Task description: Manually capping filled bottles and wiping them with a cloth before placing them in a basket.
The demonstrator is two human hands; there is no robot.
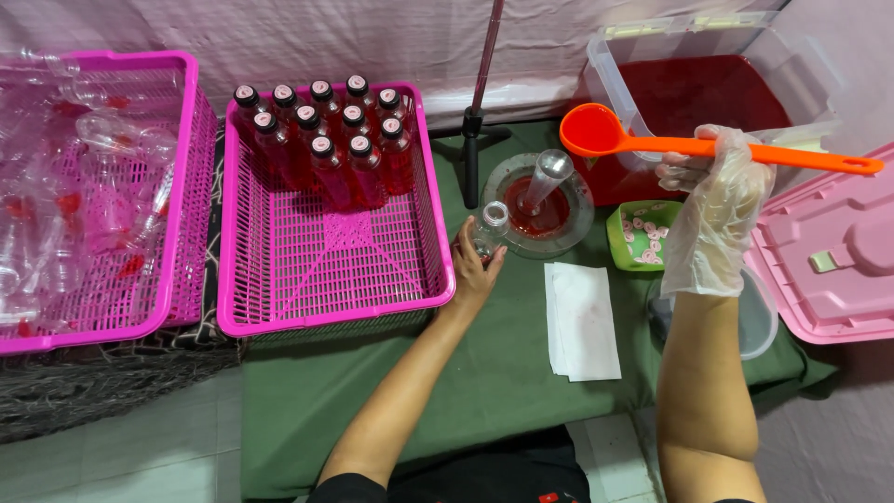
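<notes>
My left hand grips a small empty clear bottle standing on the green cloth, just right of the middle pink basket. My right hand, in a clear plastic glove, holds an orange ladle level above the table, its bowl hanging beside the clear tub of red liquid. Just right of the bottle, a clear funnel rests in a round glass bowl that holds some red liquid.
A pink basket holds several capped bottles of red drink at its far end. Another pink basket at left is full of empty clear bottles. A green tray of caps, a white folded cloth, a pink lid and a tripod stand are nearby.
</notes>
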